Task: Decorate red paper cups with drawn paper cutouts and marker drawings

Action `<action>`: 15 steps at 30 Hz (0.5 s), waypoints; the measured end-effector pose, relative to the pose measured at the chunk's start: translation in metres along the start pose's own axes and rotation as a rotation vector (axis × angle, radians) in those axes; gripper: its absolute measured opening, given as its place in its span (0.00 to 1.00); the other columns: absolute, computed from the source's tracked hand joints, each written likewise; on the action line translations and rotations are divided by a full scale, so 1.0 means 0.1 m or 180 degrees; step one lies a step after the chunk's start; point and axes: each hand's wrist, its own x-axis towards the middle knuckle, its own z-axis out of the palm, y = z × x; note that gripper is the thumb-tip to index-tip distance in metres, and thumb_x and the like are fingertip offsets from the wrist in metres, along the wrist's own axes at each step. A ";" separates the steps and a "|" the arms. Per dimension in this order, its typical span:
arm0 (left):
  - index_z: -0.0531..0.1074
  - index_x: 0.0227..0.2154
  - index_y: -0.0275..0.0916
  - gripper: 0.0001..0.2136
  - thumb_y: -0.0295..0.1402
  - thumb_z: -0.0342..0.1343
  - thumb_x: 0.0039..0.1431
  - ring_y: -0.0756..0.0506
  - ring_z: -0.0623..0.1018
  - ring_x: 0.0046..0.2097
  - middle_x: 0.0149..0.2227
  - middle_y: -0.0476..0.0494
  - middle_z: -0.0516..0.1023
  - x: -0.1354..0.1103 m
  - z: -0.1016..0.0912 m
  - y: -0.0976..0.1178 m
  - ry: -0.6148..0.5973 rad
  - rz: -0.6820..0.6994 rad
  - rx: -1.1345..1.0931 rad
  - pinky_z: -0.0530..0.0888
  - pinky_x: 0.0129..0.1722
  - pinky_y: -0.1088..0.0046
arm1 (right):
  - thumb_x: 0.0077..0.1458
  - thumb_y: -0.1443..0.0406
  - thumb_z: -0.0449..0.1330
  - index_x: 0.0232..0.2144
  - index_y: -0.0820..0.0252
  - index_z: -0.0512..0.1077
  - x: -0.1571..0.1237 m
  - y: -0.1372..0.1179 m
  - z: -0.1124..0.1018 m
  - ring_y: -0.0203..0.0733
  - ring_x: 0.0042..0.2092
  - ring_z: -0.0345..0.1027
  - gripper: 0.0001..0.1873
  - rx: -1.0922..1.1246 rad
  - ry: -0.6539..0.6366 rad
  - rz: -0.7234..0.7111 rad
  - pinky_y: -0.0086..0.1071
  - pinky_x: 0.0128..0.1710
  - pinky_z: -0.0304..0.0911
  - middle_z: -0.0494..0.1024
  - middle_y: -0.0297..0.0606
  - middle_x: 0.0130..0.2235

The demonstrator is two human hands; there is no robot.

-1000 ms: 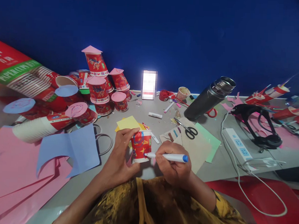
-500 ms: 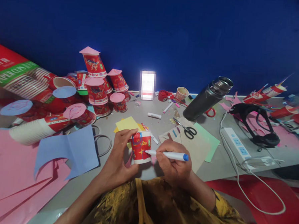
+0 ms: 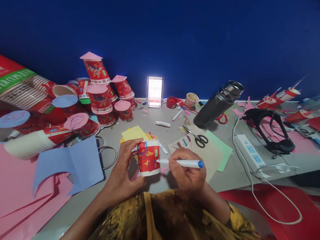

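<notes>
A red printed paper cup [image 3: 148, 158] is held upright by my left hand [image 3: 125, 168], fingers at its rim and thumb near its base. My right hand [image 3: 188, 170] grips a white marker [image 3: 185, 163] with a blue end, its tip at the cup's right side. Blue marks show on the printed wall. Behind the cup lie yellow paper sheets [image 3: 134, 133] and a small uncapped-looking pen [image 3: 162, 147]. Black-handled scissors [image 3: 199, 138] rest on beige paper [image 3: 197, 156] to the right.
Stacked red cups with pink paper tops [image 3: 99, 99] stand at the left, near blue paper [image 3: 78, 162] and pink paper [image 3: 13, 194]. A dark flask [image 3: 215, 106], a power strip [image 3: 251, 153] and a black head strap [image 3: 269, 133] are on the right.
The marker tip has moved up and right relative to the cup, with a blue curved line now on its lower right. The cup has turned slightly. The whole view has shifted a little.
</notes>
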 end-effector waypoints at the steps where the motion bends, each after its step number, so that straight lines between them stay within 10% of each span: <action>1: 0.59 0.67 0.49 0.39 0.26 0.62 0.51 0.34 0.68 0.66 0.64 0.37 0.63 -0.01 0.00 0.00 0.0013 -0.0027 -0.0040 0.70 0.67 0.49 | 0.62 0.71 0.59 0.31 0.55 0.72 0.00 0.00 -0.01 0.38 0.26 0.72 0.07 0.0004 0.0011 0.0013 0.32 0.27 0.66 0.77 0.33 0.25; 15: 0.63 0.66 0.51 0.38 0.31 0.66 0.52 0.33 0.69 0.66 0.64 0.37 0.64 -0.04 0.04 -0.03 0.0109 -0.0138 -0.0581 0.71 0.66 0.49 | 0.61 0.72 0.57 0.29 0.57 0.71 0.01 -0.05 -0.08 0.35 0.25 0.68 0.09 0.0165 -0.0116 0.0012 0.29 0.27 0.62 0.75 0.32 0.25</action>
